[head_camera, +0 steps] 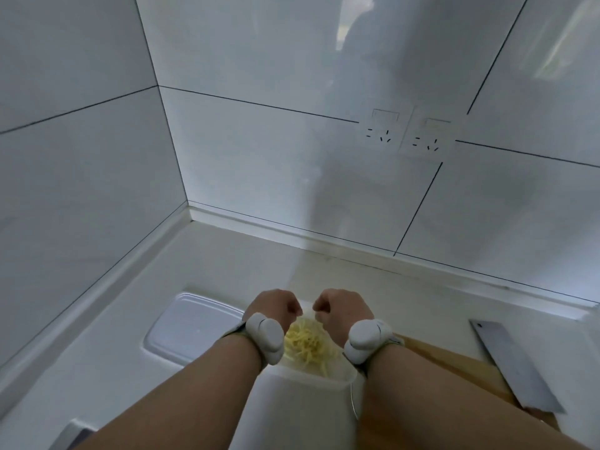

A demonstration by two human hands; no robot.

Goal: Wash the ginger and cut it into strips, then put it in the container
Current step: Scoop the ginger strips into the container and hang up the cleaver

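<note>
While curled into loose fists over the far end of the container (328, 383), left hand (272, 308) and right hand (341, 308), knuckles up, fingertips tucked under and hidden. Cannot tell whether either pinches anything or grips the far rim; fingers bent on both, nothing plainly seen between them. White bands (266, 336) strapped on both wrists, forearms reaching in from the near edge.

Ginger strips (308, 344), pale yellow and finely cut, heaped inside the white container, showing between the two wrists. Container standing on the countertop (227, 254), its near rim visible between the forearms, its far end covered by the hands.

Just left of the container, flat on the countertop, translucent lid (188, 326). To the right, wooden cutting board (454, 362), partly under the right forearm. On the board's right part, cleaver (516, 368), broad blade flat, pointing far-left to near-right. At the near left corner, a grey metal edge (73, 433), too little shown to name.

Beyond the countertop, pale tiled walls meeting in a corner on the left; two wall sockets (409, 134) side by side on the far wall.
</note>
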